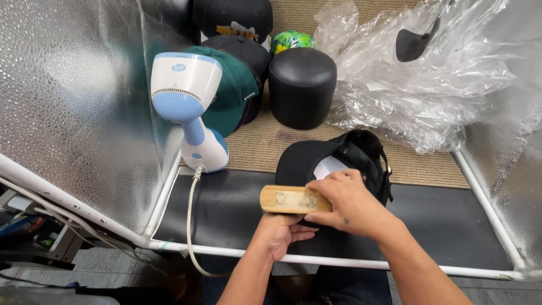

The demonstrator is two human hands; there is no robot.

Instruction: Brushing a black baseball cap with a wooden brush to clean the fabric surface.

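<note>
My right hand (349,202) grips a wooden-backed brush (285,199) and lays it across the front of a black cap (333,161). The cap sits upside down on a black mat (226,209), its white inner label showing. My left hand (280,232) comes up from below and holds the cap's near edge under the brush; its fingers are partly hidden by the brush and the cap.
A white and blue handheld steamer (189,107) stands at the mat's back left, its cord (189,226) trailing over the white pipe frame (339,261). Behind are a green cap (237,85), black caps, a black round form (302,85) and crumpled clear plastic (418,73). Silver reflective walls flank both sides.
</note>
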